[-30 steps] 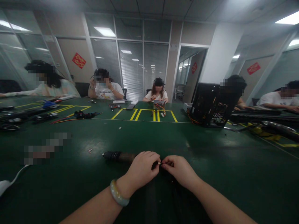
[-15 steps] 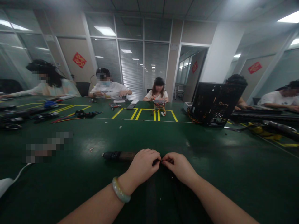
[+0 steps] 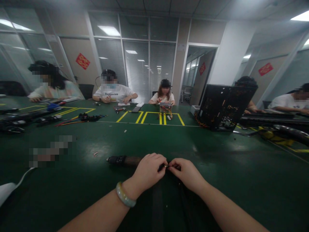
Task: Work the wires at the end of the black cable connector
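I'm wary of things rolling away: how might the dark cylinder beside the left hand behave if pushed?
The dark cylinder would likely roll, as its body looks round. It is probably stiff, since it lies straight on the green table. The left hand hides its right end and might block it.

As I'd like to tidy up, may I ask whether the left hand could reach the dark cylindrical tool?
Probably yes: the tool lies close, its left end uncovered, though the left hand seems occupied with a small part.
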